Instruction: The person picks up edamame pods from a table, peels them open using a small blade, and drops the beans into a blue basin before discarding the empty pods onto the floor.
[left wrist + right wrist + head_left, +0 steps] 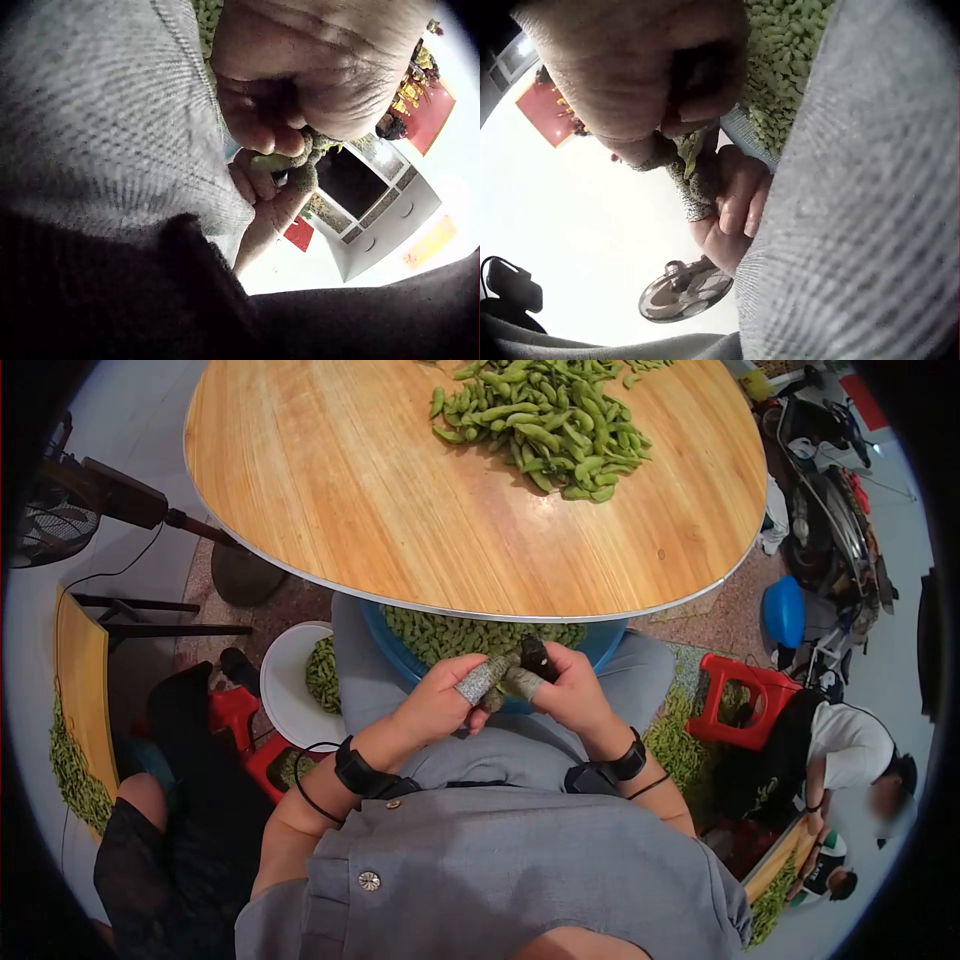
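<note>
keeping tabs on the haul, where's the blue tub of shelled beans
In the head view, the blue tub is at centre, between the grey trouser legs, partly hidden by the wooden table, with the left hand and right hand over its near side.

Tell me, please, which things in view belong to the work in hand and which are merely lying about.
Belonging to the job:
left hand and right hand
green pod between them
heaped green pods on the pale wooden table
blue round basin of shelled green beans

Apparently just lying about:
black standing fan
dark motorbike
bright blue plastic tub at the right
</note>
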{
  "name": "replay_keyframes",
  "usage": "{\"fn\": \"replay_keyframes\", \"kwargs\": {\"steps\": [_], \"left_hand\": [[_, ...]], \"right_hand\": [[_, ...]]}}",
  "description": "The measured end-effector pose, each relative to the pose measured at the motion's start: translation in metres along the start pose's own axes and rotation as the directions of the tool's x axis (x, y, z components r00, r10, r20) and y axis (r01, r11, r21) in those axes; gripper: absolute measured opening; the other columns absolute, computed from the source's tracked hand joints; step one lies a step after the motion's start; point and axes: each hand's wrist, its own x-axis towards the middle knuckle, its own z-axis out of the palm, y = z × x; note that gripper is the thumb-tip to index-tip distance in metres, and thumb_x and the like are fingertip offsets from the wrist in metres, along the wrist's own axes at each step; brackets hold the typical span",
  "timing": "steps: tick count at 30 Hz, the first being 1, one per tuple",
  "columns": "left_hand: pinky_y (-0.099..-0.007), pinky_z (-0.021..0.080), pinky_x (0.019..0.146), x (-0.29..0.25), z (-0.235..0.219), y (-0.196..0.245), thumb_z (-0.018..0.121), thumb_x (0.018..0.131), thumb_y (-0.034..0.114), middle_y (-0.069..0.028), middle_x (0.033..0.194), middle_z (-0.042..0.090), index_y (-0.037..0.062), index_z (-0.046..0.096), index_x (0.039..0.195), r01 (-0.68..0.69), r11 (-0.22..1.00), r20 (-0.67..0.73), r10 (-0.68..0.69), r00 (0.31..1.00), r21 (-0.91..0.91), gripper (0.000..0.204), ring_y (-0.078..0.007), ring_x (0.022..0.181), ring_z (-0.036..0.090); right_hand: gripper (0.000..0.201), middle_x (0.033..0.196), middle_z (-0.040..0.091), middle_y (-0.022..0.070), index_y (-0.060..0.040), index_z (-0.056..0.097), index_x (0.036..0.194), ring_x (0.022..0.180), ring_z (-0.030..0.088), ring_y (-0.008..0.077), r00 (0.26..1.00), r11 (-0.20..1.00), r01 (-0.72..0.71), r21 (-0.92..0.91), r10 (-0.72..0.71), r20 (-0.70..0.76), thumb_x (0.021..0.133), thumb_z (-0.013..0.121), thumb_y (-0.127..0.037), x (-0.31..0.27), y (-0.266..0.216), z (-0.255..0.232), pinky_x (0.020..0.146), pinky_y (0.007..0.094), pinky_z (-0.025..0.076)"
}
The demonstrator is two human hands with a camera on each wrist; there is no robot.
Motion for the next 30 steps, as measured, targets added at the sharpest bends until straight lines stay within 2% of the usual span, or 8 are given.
{"fn": "replay_keyframes", "kwargs": {"steps": [6,10,13,17,19,22,24,30], "left_hand": [[-0.023,0.04,0.044,0.003,-0.006,-0.006,0.048,0.094,0.014,0.0013,0.063,0.052,0.0056,0.054,0.083,-0.126,0.904,0.03,0.124,0.992,0.408,0.015,-0.0069,0.049,0.049],[-0.0221,0.042,0.045,0.003,-0.011,-0.008,0.049,0.096,0.017,0.0014,0.066,0.053,0.0054,0.054,0.083,-0.132,0.872,0.045,0.125,0.991,0.472,0.018,-0.0062,0.051,0.05],[-0.0224,0.042,0.045,-0.009,-0.014,0.003,0.051,0.094,0.015,0.0011,0.066,0.053,0.0048,0.055,0.084,-0.119,0.926,-0.033,0.14,0.99,0.358,0.016,-0.0064,0.051,0.05],[-0.0256,0.043,0.048,-0.041,-0.052,0.016,0.055,0.084,0.004,-0.0009,0.064,0.055,0.0028,0.058,0.084,-0.095,0.849,-0.308,0.29,0.906,0.519,0.004,-0.0084,0.053,0.052],[-0.029,0.045,0.052,-0.062,-0.078,0.021,0.057,0.084,0.008,-0.0056,0.064,0.056,0.0012,0.058,0.085,-0.1,0.566,-0.3,0.569,0.766,0.818,0.007,-0.0139,0.056,0.055],[-0.0359,0.047,0.057,-0.096,-0.119,0.016,0.064,0.082,0.017,-0.0124,0.068,0.059,0.0012,0.059,0.087,0.05,0.398,-0.329,0.675,0.661,0.916,0.017,-0.0255,0.064,0.06],[-0.0416,0.048,0.06,-0.121,-0.116,0.027,0.069,0.078,0.027,-0.0169,0.075,0.061,0.0025,0.059,0.087,0.597,0.02,-0.495,0.583,0.645,0.802,0.028,-0.0354,0.071,0.061],[-0.0429,0.047,0.061,-0.136,-0.11,0.031,0.071,0.076,0.027,-0.0182,0.078,0.06,0.0023,0.058,0.086,0.564,0.127,-0.512,0.612,0.602,0.816,0.029,-0.0362,0.075,0.061]], "right_hand": [[0.017,0.072,0.055,-0.0041,-0.0021,0.058,0.094,0.062,0.046,0.0034,0.996,0.935,0.088,-0.343,-0.087,0.018,0.078,0.063,-0.007,0.008,0.028,-0.009,0.052,0.021,0.038],[0.026,0.076,0.058,0.017,0.001,0.056,0.09,0.068,0.057,0.024,0.99,0.855,0.106,-0.508,-0.14,-0.029,0.07,0.066,-0.013,0.006,0.012,-0.003,0.063,0.0355,0.047],[0.027,0.082,0.059,0.0186,0.0012,0.056,0.091,0.078,0.06,0.0321,0.901,0.526,0.304,-0.794,-0.43,0.059,0.07,0.066,-0.012,0.003,0.006,-0.01,0.068,0.0389,0.049],[0.025,0.086,0.06,0.0186,-0.0002,0.06,0.095,0.082,0.06,0.0343,0.946,0.46,0.265,-0.847,-0.293,0.137,0.071,0.065,-0.009,-0.011,-0.047,-0.013,0.071,0.0389,0.049],[0.025,0.084,0.061,0.0171,-0.0017,0.062,0.099,0.077,0.062,0.0319,0.939,0.647,0.323,-0.691,-0.311,0.148,0.075,0.064,-0.008,-0.011,-0.081,-0.011,0.068,0.0361,0.05],[0.023,0.081,0.062,0.0164,-0.0033,0.062,0.1,0.073,0.063,0.0309,0.826,0.511,0.406,-0.758,-0.559,0.066,0.078,0.064,-0.009,0.022,-0.114,-0.017,0.064,0.0349,0.05],[0.022,0.078,0.061,0.0173,-0.003,0.059,0.093,0.072,0.061,0.0341,0.749,0.437,0.414,-0.799,-0.663,0.025,0.076,0.069,-0.013,0.054,-0.136,-0.021,0.064,0.0377,0.049],[0.02,0.076,0.057,0.0155,-0.0043,0.055,0.085,0.071,0.058,0.0348,0.612,0.07,0.162,-0.984,-0.79,0.045,0.072,0.068,-0.012,0.135,-0.152,-0.02,0.063,0.0429,0.048]]}}
